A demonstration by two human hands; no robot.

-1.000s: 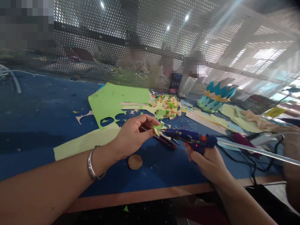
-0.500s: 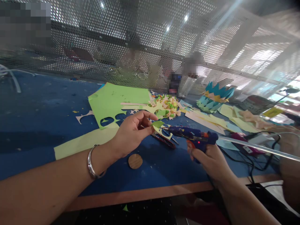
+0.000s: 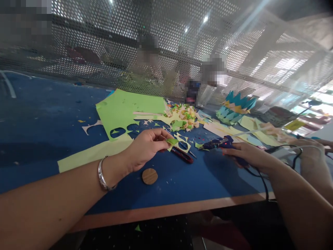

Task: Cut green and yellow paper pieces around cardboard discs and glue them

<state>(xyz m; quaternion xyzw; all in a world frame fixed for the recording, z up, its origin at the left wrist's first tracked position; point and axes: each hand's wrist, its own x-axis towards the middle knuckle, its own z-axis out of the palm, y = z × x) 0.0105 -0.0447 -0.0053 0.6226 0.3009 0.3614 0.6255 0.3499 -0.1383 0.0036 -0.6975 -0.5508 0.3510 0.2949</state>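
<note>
My left hand (image 3: 147,146) pinches a small curled piece of green paper (image 3: 172,141) between thumb and fingers. Under and beside it lie a dark red cutter-like tool (image 3: 183,155) and a pale sheet scrap with round holes. My right hand (image 3: 240,154) is wrapped round the handle of a blue glue gun (image 3: 218,143), its red light lit and a clear glue stick in its back. The gun is turned on its side, low by the table, its nozzle at a small green scrap (image 3: 202,146). A round wooden disc (image 3: 150,176) lies in front of my left hand.
Behind my hands are a large green sheet (image 3: 130,104) with cut holes and a pile of curled paper pieces (image 3: 186,116). A teal paper crown shape (image 3: 238,106) stands back right. Black cables (image 3: 262,177) trail at right, near another person's arm (image 3: 312,163). A perforated screen backs the table.
The glue gun has moved away from the green paper, rightward and down toward the table, and has tilted. My left hand still pinches the paper, slightly lower.
</note>
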